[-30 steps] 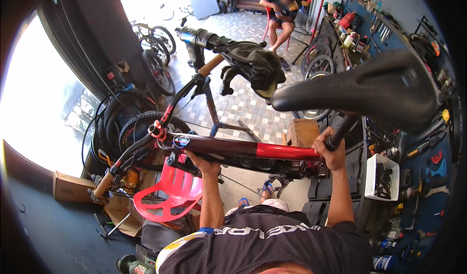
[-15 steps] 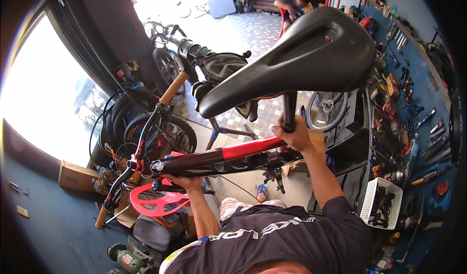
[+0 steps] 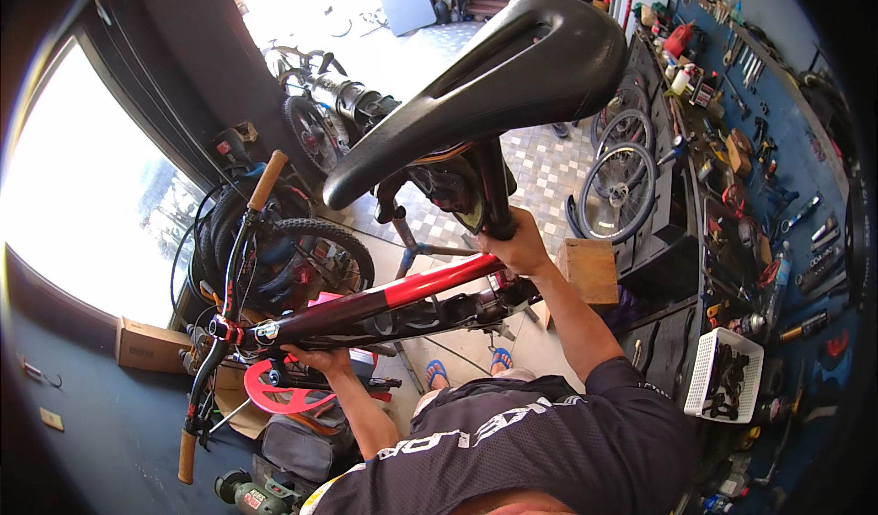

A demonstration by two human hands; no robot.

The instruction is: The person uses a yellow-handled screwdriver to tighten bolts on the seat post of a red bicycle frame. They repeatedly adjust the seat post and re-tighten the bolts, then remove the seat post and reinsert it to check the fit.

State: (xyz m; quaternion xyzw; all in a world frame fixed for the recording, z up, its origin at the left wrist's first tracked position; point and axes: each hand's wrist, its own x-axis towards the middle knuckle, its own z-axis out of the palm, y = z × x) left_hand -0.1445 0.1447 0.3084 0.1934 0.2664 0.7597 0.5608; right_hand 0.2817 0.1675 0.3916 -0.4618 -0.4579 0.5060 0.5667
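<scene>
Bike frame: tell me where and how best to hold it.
I'd hold the bike frame at both ends: left hand from below, under its dark front end; right hand from the near side, around the seat post. It is long, with the saddle above one end, so spread grips should steady it; the post looks slim enough to wrap.

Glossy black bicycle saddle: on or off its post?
On: the glossy black saddle sits atop its black cylindrical post, with the right hand at the post's lower end.

saddle: swung left and up | frame: now slanting up rightward | handlebar: lower, further left
</scene>
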